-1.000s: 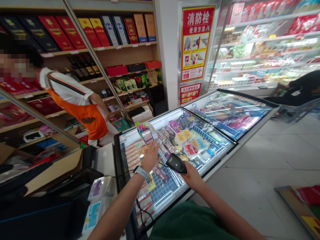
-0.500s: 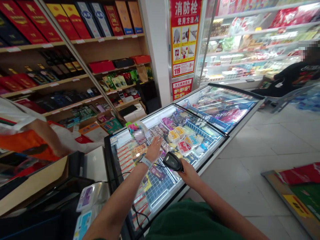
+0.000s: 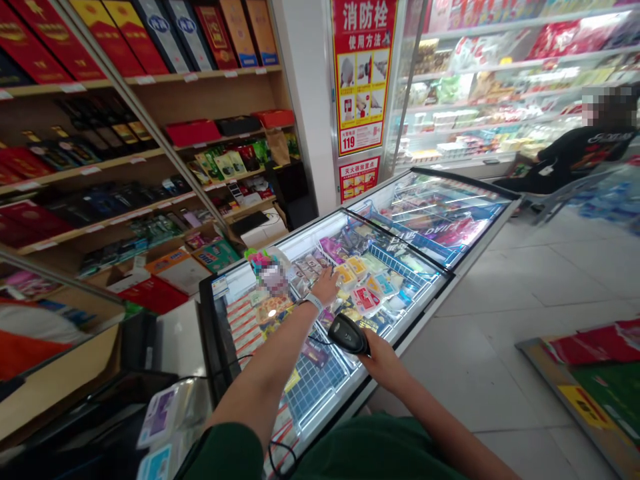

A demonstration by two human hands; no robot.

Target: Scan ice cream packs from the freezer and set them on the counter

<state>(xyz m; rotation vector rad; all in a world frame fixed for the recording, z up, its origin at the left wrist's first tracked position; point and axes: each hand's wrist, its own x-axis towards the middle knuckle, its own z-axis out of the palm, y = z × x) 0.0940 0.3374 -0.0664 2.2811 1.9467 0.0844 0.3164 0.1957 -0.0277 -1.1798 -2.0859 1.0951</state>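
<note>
My right hand (image 3: 381,362) is wrapped round the handle of a black barcode scanner (image 3: 349,335), held above the glass top of a chest freezer (image 3: 320,373). My left hand (image 3: 325,287), with a pale band at the wrist, reaches over the glass with its fingers stretched out. Its fingertips are at the near edge of the yellow-labelled packs (image 3: 356,267); whether they touch is hard to tell. Beside these lie a red-labelled pack (image 3: 367,300) and a blue-labelled pack (image 3: 385,283). The scanner's thin black cable runs under my left forearm.
At the left, clear packs with purple labels (image 3: 161,417) sit by an open cardboard box (image 3: 60,387). A colourful toy-like item (image 3: 260,259) rests on the freezer's far edge. Shelves of boxes (image 3: 215,37) stand behind. A person in black (image 3: 575,157) sits at the right.
My left hand has moved forward and right, to the yellow-labelled packs. The scanner stays in my right hand. The orange-and-white clothed person at the left has mostly gone out of view.
</note>
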